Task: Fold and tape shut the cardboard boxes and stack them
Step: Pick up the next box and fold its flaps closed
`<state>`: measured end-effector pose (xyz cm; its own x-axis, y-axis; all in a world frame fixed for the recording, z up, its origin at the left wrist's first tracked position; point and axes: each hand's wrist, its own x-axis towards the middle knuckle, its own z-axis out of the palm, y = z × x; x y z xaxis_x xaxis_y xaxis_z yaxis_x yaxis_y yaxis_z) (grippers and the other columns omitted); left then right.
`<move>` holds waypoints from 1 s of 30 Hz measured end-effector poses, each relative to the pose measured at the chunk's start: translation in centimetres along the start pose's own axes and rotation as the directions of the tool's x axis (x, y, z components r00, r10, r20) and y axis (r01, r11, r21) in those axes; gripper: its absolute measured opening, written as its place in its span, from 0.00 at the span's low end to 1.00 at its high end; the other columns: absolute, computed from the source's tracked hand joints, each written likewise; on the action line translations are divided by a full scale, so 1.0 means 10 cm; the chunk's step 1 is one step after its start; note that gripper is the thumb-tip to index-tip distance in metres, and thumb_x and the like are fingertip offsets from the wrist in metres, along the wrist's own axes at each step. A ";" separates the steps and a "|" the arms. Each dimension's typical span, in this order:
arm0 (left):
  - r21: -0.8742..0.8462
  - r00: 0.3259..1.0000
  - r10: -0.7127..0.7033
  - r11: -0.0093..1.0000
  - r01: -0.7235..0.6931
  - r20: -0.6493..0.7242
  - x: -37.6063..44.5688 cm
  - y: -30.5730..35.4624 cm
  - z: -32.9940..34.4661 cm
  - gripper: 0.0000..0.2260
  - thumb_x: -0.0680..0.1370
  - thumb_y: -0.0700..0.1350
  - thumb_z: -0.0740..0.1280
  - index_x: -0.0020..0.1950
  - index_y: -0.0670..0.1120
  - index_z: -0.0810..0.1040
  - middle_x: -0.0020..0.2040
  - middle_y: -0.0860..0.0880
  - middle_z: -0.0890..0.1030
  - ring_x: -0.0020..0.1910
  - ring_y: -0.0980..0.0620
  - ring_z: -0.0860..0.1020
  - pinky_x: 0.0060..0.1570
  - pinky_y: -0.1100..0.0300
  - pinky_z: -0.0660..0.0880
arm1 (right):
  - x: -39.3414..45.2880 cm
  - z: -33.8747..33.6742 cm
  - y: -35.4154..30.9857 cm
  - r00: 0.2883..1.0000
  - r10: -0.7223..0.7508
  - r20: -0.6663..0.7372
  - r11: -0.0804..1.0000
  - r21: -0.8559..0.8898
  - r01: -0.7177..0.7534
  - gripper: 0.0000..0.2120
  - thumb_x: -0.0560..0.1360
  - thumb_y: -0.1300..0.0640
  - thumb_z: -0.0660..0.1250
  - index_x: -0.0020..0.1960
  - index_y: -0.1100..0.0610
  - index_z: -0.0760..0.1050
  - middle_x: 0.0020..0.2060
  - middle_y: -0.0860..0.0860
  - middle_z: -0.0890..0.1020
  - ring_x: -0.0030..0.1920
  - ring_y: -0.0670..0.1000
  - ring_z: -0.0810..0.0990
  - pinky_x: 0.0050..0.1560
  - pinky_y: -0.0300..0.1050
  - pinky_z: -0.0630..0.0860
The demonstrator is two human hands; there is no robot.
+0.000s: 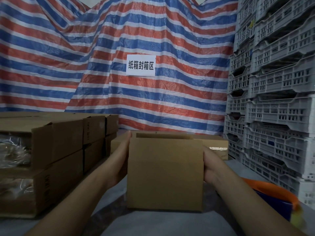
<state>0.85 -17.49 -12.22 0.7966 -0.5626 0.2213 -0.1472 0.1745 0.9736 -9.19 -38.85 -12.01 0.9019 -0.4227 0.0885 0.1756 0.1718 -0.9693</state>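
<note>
A brown cardboard box (164,174) stands in front of me on the grey table (153,222), its top open with the near flap upright. My left hand (121,159) presses flat against the box's left side, fingers straight and reaching to the top edge. On the box's right side lies my right hand (210,166); its fingers are hidden behind the box. Behind it sits another box (216,145) with shiny tape across its front.
Stacked cardboard boxes (56,154) fill the left side of the table. Grey plastic crates (276,92) tower on the right. An orange and blue tape dispenser (274,200) lies at the right front. A striped tarp with a white sign (140,65) hangs behind.
</note>
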 end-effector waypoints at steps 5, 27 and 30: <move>-0.089 0.987 0.027 0.996 -0.013 0.158 -0.04 0.01 -0.13 0.33 0.70 0.68 0.59 0.66 0.47 0.78 0.58 0.43 0.83 0.58 0.47 0.82 0.60 0.52 0.73 | 0.00 -0.02 0.01 1.000 -0.013 -0.004 0.999 0.042 0.013 0.18 0.77 0.56 0.69 0.29 0.56 0.83 0.27 0.53 0.81 0.27 0.52 0.82 0.27 0.43 0.78; -0.061 0.997 -0.027 0.998 0.023 -0.069 0.05 -0.10 -0.05 0.04 0.79 0.43 0.67 0.52 0.48 0.76 0.45 0.47 0.81 0.36 0.52 0.81 0.35 0.58 0.76 | 0.05 -0.16 0.01 0.979 -0.021 0.204 1.000 -0.011 0.024 0.28 0.67 0.58 0.74 0.67 0.52 0.76 0.55 0.60 0.85 0.51 0.58 0.85 0.46 0.52 0.82; -0.098 0.990 0.092 0.990 -0.102 -0.106 0.09 -0.13 -0.08 0.22 0.78 0.39 0.68 0.69 0.54 0.68 0.60 0.54 0.78 0.57 0.53 0.79 0.57 0.53 0.77 | 0.06 -0.17 0.01 0.974 -0.030 0.224 0.999 0.018 0.027 0.27 0.68 0.59 0.73 0.66 0.50 0.76 0.55 0.61 0.85 0.48 0.57 0.86 0.40 0.48 0.82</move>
<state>2.25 -17.61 -13.29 0.8375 -0.4550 0.3024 -0.1699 0.3092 0.9357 -9.29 -40.63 -12.50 0.9617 -0.2172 0.1669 0.2069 0.1768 -0.9622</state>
